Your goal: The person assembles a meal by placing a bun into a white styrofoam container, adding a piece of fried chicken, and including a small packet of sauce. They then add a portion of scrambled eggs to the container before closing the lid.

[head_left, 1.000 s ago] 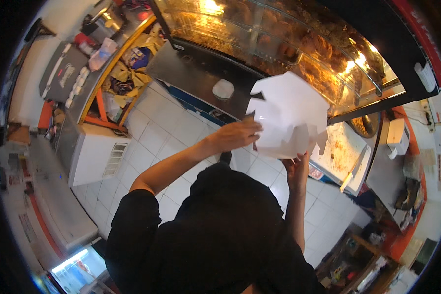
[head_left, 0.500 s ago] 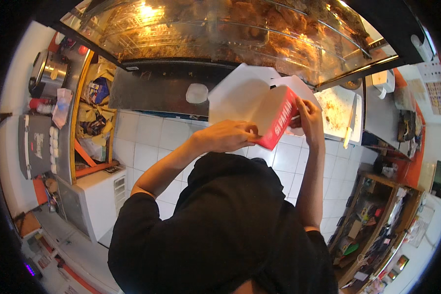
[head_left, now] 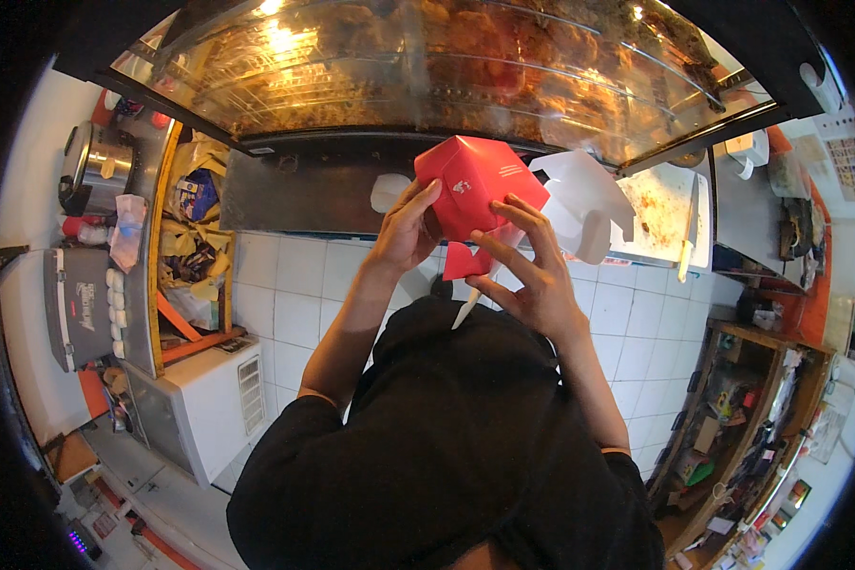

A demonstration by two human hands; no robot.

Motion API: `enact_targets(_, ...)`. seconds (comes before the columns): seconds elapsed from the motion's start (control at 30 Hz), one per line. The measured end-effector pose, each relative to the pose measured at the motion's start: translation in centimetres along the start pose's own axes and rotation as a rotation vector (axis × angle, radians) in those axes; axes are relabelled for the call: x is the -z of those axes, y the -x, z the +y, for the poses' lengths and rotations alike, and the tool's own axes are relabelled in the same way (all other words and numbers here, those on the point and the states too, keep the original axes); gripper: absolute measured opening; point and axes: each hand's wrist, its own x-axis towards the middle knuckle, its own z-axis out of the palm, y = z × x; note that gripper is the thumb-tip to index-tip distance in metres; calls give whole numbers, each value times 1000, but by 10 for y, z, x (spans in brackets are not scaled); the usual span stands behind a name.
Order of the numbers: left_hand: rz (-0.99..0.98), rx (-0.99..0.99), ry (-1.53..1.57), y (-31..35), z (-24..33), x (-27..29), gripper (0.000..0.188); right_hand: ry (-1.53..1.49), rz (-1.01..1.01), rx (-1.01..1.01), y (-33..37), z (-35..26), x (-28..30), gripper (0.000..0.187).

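Observation:
A partly folded red cardboard food box is up in front of me, its red outer side turned toward me. On its right a white inner flap stands out, and a small red tab hangs below, near my right fingers. My left hand is closed round the box's left side, thumb against the red face. My right hand holds the lower right edge, with its fingertips pressed on the card. The box's inside is mostly hidden from me.
Beyond the box is a lit glass display case of browned food above a dark counter. A small white container sits there. To the right, a knife lies on a white cutting board. A wooden shelf stands at right.
The box has been turned over, so its red outside faces me instead of its white inside. My left hand has shifted to its left side and my right hand to the lower right.

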Motion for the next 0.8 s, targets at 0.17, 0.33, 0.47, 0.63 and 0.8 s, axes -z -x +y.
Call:
enact_targets(0.17,53,-88,-115,2,-6,6,30,50,-75,45,-1,-1,-2,64)
enact_targets(0.33,236,-336,-434,-1,-21,0,25,125,-84,74,-5,-4,-9,63)
enact_targets(0.47,352,-337,-761,6,-22,-9,26,215,-52,60,-7,-2,-19,57)
enact_targets(0.63,356,-455,-678,0,-38,-30,25,281,102,4,-10,10,-40,48)
enact_targets(0.8,339,-256,-222,-1,-41,-32,24,362,213,-10,-15,15,-53,44)
